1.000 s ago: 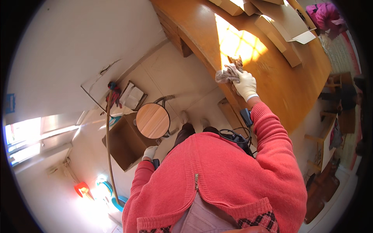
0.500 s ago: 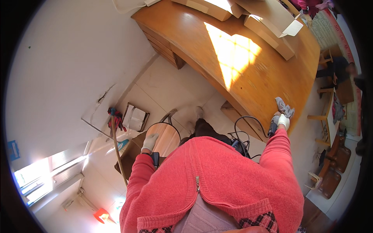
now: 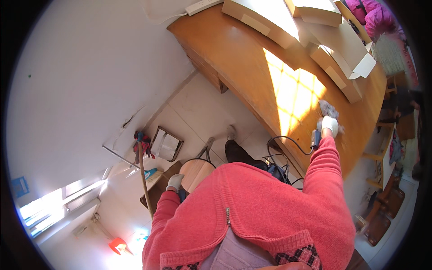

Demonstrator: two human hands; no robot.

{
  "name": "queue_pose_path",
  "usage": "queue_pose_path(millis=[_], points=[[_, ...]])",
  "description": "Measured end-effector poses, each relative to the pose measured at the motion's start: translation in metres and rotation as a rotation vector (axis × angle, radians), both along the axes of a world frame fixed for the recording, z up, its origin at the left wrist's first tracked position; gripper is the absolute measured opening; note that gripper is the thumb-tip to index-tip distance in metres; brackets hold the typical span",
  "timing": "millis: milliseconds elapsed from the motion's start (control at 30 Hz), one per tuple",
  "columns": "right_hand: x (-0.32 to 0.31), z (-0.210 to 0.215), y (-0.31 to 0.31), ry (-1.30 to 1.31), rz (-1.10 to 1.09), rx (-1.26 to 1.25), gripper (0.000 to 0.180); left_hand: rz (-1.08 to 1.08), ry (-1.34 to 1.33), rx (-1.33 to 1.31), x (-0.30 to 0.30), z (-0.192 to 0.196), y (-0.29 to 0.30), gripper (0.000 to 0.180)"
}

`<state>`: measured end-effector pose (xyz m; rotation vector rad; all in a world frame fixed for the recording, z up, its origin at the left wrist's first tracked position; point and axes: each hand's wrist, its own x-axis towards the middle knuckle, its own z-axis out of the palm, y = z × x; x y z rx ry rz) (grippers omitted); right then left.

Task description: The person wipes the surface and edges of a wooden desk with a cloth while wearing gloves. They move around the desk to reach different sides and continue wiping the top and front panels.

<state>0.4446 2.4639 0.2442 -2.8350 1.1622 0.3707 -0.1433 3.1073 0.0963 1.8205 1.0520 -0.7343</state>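
Note:
My right hand, in a white glove, presses a grey cloth onto the wooden desk top, beside a sunlit patch. My arm in a coral-red sleeve reaches out over the desk's near edge. My left hand, also in a white glove, hangs low at my side, next to a round wooden stool seat. I cannot see anything held in it.
Open cardboard boxes lie along the far side of the desk. Black cables hang off the near edge. On the floor stand a mop handle, a small framed panel and a cardboard box. Wooden chairs stand at right.
My right hand with the cloth left the middle of the desk for its near right edge, then came back onto the top by the sunlit patch. My left hand stayed low by the stool.

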Motion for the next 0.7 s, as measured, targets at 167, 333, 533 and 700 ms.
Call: queue_pose_path(millis=[167,333,533,700], points=[[0.078,0.002,0.167,-0.106,0.455,-0.069,0.040,-0.149,-0.123,0.083,0.103,-0.014,0.012,0.058],[0.103,0.006,0.300,-0.647,1.041,0.146,0.036,-0.105,-0.180,-0.002,0.196,0.013,-0.003,0.054],[0.097,0.007,0.409,-0.361,1.299,-0.052,0.041,-0.014,0.058,-0.068,0.216,0.018,0.006,0.059],[0.099,0.002,0.412,-0.419,1.358,-0.032,0.043,-0.033,0.092,0.016,0.202,-0.005,0.048,0.062]])
